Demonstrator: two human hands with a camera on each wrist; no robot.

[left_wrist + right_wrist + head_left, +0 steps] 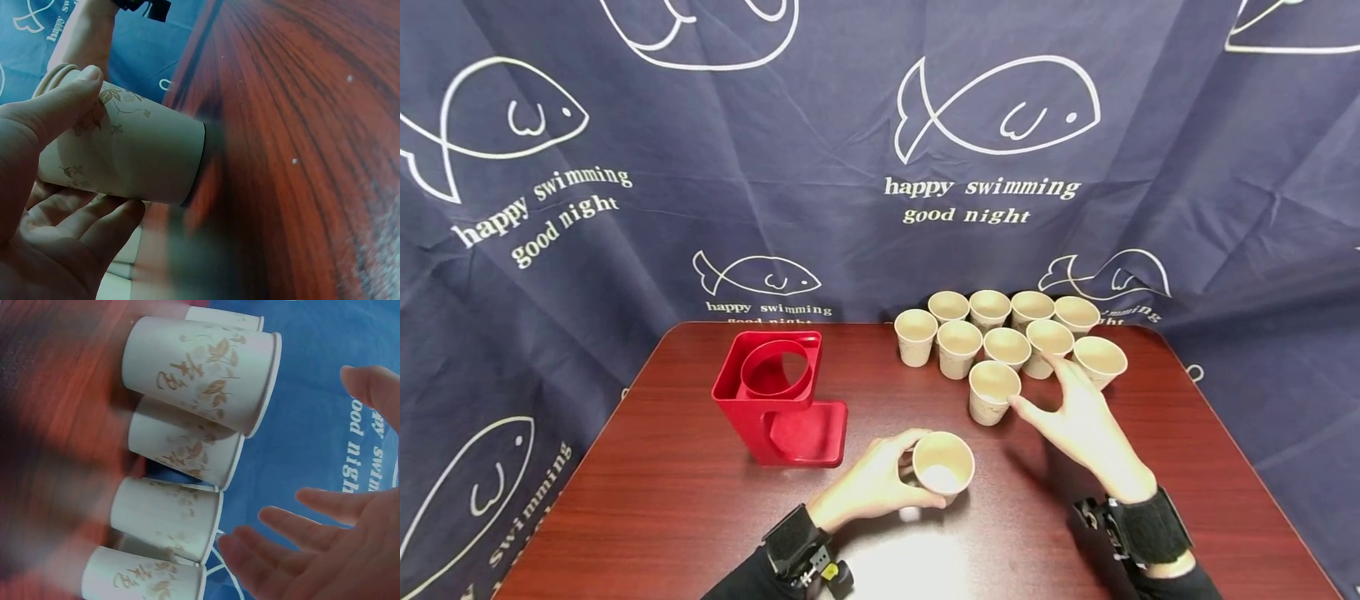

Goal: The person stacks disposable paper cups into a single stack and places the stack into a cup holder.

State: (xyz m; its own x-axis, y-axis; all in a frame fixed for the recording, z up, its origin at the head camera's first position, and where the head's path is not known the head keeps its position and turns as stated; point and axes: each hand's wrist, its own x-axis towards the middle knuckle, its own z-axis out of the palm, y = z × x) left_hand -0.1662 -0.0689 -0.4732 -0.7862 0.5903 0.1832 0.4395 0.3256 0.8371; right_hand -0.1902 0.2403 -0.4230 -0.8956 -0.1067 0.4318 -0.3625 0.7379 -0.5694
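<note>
My left hand (874, 482) holds a cream paper cup (943, 479) near the front middle of the table, thumb on one side and fingers on the other. In the left wrist view this cup (128, 147) has a brown leaf print, and its base is close over the wood. To the right, my right hand (1086, 425) is spread with nothing in its grasp. Its thumb tip is right at the rim of the foremost standing cup (991, 407), and its fingers overlap the cups behind. The right wrist view has the hand (325, 550) beside the rims of a printed cup (200, 372) and others.
Several more paper cups (957, 354) stand upright in close rows at the back right. On the left is a red plastic stand (752, 429) with a round ring on top and a flat base. A blue fish-print cloth (850, 242) hangs behind the wooden table (647, 500).
</note>
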